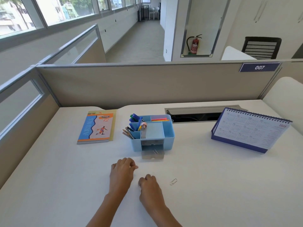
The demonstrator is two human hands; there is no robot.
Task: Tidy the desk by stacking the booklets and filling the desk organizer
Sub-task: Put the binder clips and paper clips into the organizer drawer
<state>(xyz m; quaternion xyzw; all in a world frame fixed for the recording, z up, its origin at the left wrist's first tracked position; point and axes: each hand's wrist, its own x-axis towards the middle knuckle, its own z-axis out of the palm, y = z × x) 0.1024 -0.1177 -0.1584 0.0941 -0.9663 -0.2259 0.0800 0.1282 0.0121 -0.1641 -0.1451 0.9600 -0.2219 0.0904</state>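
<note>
A light blue desk organizer (168,136) stands mid-desk, holding pens, pencils and coloured sticks; its clear front drawer (152,154) is pulled out with paper clips in it. Stacked booklets (96,126) lie to its left, the top one blue and orange. One loose paper clip (173,181) lies on the white desk (213,185) to the right of my hands. My left hand (122,171) rests in front of the drawer with fingertips pinched together; whether it holds something is unclear. My right hand (148,184) is curled on the desk just left of the clip.
A blue flip calendar (249,130) stands at the right. A cable slot (196,115) is cut into the desk behind the organizer. Beige partitions (147,84) wall the desk at the back and left.
</note>
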